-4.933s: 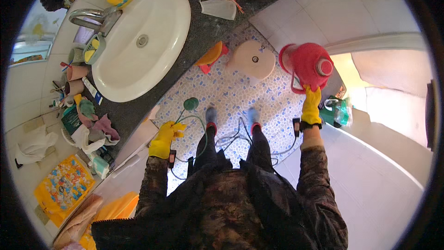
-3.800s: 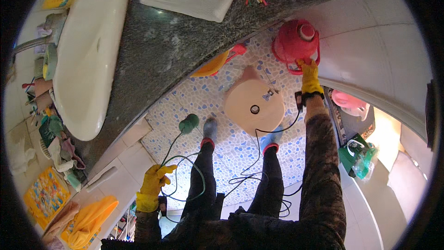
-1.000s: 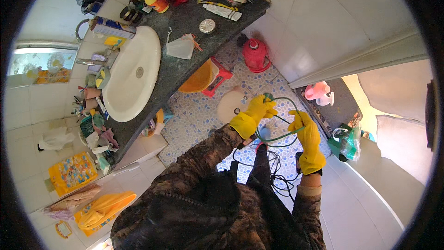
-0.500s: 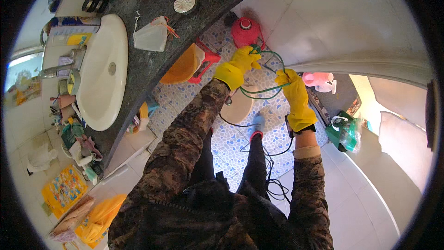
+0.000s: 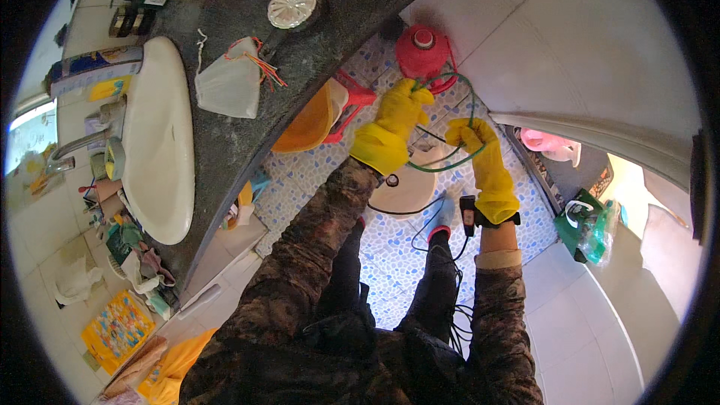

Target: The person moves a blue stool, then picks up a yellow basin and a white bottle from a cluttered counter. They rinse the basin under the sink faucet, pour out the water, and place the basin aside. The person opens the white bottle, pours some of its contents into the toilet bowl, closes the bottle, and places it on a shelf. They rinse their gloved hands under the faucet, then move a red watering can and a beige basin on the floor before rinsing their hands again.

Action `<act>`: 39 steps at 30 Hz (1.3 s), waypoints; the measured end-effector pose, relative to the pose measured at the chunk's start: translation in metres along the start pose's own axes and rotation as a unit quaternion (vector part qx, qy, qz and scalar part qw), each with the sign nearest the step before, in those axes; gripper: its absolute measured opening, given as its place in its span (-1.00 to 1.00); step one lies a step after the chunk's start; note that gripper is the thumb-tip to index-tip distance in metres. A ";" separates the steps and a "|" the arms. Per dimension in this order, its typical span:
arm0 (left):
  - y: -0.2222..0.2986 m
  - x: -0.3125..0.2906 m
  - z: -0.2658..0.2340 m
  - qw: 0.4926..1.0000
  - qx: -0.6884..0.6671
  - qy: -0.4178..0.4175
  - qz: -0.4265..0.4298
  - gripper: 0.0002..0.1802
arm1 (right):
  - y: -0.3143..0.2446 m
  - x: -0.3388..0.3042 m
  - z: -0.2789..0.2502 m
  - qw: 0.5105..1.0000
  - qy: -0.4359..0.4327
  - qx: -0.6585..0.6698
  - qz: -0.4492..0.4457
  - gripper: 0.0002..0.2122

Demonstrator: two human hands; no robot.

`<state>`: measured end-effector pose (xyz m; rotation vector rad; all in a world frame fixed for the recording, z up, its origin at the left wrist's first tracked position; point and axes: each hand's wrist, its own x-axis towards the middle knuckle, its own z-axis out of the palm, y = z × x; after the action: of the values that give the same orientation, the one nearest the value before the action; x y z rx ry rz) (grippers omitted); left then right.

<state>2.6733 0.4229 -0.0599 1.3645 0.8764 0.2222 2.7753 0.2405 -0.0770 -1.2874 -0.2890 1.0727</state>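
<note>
Both my hands wear yellow rubber gloves and hold a thin green cord (image 5: 472, 97) above the pebble-patterned floor (image 5: 420, 244). My left hand (image 5: 394, 116) is closed, the cord coming out at its fingertips near a red plastic jug (image 5: 421, 52). To its right, my right hand (image 5: 480, 154) is curled closed around another part of the cord, which loops between the gloves. Under the loops a round beige object (image 5: 403, 189) lies by my feet. A small dark box with a black cable (image 5: 469, 216) hangs beside my right wrist.
A dark counter (image 5: 255, 146) with a white sink (image 5: 154, 150), a face mask (image 5: 234, 82) and a round silvery object (image 5: 292, 6) runs along the left. An orange basin (image 5: 306, 124) and red stool (image 5: 352, 105) stand beneath it. Green bags (image 5: 589, 229) lie at the right.
The view has shifted, with the counter appearing larger and closer. Both gloves still hold the green cord, and its loops between them have changed shape.
</note>
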 end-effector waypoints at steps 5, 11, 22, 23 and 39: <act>-0.030 -0.029 0.043 0.904 0.340 0.108 0.235 -0.78 | 0.022 -0.006 0.010 0.998 0.024 0.006 0.051 -0.59; -0.050 -0.054 0.070 0.815 0.523 0.019 0.250 -0.69 | 0.025 -0.003 0.022 0.961 0.040 0.243 0.125 -0.58; -0.181 0.121 -0.101 0.877 0.463 0.116 0.058 -0.62 | 0.098 -0.040 -0.040 0.972 0.205 -0.081 0.083 -0.59; -0.203 0.146 -0.110 0.842 0.524 0.123 0.037 -0.61 | 0.107 -0.044 -0.047 0.960 0.245 -0.078 0.113 -0.62; -0.323 0.233 -0.136 0.656 0.742 -0.104 -0.096 -0.51 | 0.092 0.034 -0.121 0.905 0.137 -0.401 0.042 -0.68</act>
<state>2.6315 0.5910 -0.4441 2.6817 0.9674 -1.0784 2.8344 0.1820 -0.2085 -2.1833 -0.4919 0.8414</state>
